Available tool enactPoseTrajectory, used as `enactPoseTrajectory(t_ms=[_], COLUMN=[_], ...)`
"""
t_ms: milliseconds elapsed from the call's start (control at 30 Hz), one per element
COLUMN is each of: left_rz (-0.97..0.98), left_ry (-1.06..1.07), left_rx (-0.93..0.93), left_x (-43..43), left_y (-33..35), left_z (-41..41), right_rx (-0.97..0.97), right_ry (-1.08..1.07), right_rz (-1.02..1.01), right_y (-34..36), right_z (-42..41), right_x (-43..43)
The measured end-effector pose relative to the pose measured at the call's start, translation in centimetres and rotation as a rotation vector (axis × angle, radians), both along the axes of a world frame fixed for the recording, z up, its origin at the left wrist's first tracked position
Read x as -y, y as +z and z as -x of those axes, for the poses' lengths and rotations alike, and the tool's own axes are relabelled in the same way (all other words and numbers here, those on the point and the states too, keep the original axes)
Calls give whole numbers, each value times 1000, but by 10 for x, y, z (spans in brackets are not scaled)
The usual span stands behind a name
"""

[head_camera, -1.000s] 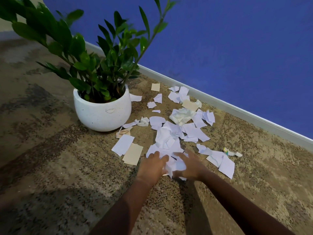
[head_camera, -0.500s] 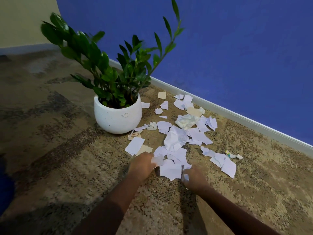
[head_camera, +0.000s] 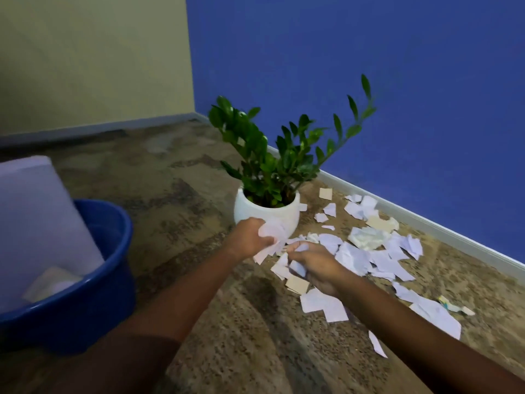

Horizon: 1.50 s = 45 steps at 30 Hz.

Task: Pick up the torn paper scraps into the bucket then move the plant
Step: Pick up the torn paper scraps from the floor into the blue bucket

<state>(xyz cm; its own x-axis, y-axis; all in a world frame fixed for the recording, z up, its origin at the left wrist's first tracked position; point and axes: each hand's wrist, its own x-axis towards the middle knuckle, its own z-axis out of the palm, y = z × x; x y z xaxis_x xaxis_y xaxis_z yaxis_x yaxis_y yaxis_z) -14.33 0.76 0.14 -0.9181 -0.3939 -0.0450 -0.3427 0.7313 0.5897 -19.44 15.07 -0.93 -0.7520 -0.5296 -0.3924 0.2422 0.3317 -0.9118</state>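
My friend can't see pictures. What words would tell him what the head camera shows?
A person's left hand and right hand each grip torn paper scraps over a carpet littered with many more. A potted plant stands just behind the hands near a blue wall, and a blue bucket sits at the left.

bucket (head_camera: 108, 291) cut off left, pot (head_camera: 251, 207) partly hidden

Both bare: left hand (head_camera: 246, 237), right hand (head_camera: 319, 265); forearms uncovered. A dark sleeve (head_camera: 122, 365) covers the left upper arm. Right arm uncovered to frame edge.
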Motion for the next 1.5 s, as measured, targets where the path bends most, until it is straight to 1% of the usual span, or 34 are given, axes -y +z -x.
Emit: enactPoseTrajectory(t_ms=[100, 233, 300, 367, 467, 533, 600, 667, 733, 800, 867, 967, 1033, 1100, 1200, 1267, 1333, 1433, 1500], left_rz=[78, 343, 396, 418, 419, 403, 358, 343, 352, 326, 294, 327, 379, 444, 509, 544, 596, 663, 615], left_ry=[127, 350, 438, 503, 586, 634, 670, 704, 777, 827, 809, 784, 778, 740, 613, 504, 407, 242, 176], left_rx=[-76, -59, -54, 2, 209, 301, 348, 382, 416, 431, 391, 358, 302, 214, 66, -6, -62, -32, 17], left_x=[25, 62, 82, 103, 126, 137, 144, 148, 151, 154, 159, 159, 156, 147, 127, 111, 99, 83, 75], left_y=[25, 52, 66, 80, 97, 97, 89, 79, 75, 74, 77, 80, 75, 65, 48, 33, 13, -21, -44], left_z=[-23, -63, -85, -107, -139, -154, -163, -163, -159, -155, -154, -156, -154, -150, -141, -130, -119, -104, -98], right_rx=[-43, -115, -133, -118, 14, 77, 115, 138, 130, 117, 116, 129, 34, -89, -216, -296, -368, -406, -466], right_ry=[71, 205, 266, 312, 366, 375, 393, 455, 501, 513, 495, 488, 465, 373, 218, 185, 250, 496, 665], right_rz=[79, 90, 99, 139, 209, 211, 200, 140, 69, 57, 70, 117, 149, 169, 134, -2, -196, -466, -612], right_y=[28, 54, 63, 72, 82, 87, 90, 90, 87, 84, 83, 80, 73, 62, 32, 5, -29, -71, -87], right_z=[-18, -42, -57, -77, -110, -128, -142, -153, -158, -156, -151, -145, -140, -132, -112, -99, -90, -92, -99], right_x=[45, 105, 134, 161, 194, 212, 225, 231, 234, 235, 233, 230, 230, 227, 216, 203, 190, 177, 170])
